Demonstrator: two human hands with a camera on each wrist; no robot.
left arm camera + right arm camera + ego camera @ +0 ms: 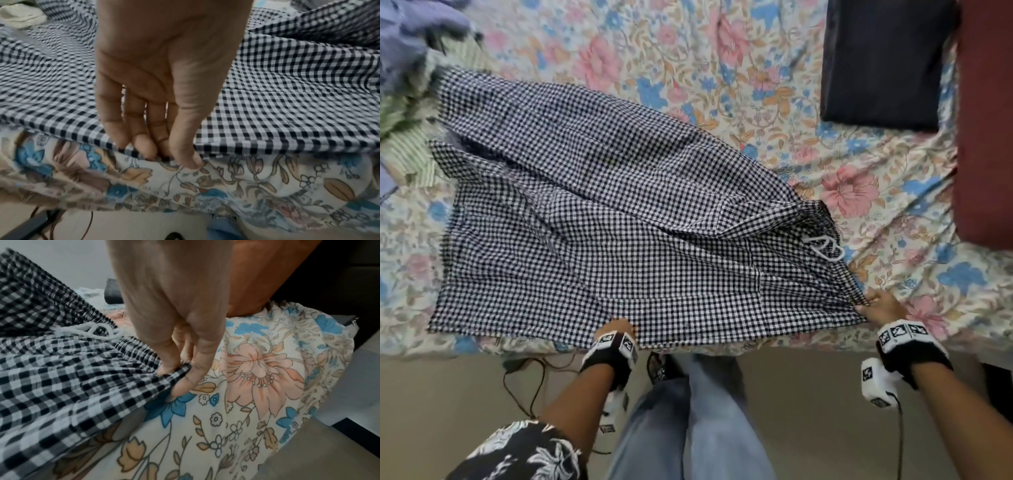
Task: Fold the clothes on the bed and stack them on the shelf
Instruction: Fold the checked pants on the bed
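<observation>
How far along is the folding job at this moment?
Possibly done: one dark folded item lies at the bed's far corner. In hand: the checked trousers are spread on the floral sheet; the left hand pinches their near edge and the right hand pinches the waistband corner. Left: a heap of clothes remains unfolded. No shelf is visible.

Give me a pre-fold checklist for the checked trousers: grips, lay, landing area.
1. Left hand pinches near edge of the black-and-white checked cotton trousers: ok.
2. Right hand pinches waistband corner: ok.
3. Trousers flat on the floral bedsheet: not ok, creases mid-cloth.
4. White drawstring tucked in: not ok, lies loose.
5. Far end free of the striped clothes pile: cannot tell.
</observation>
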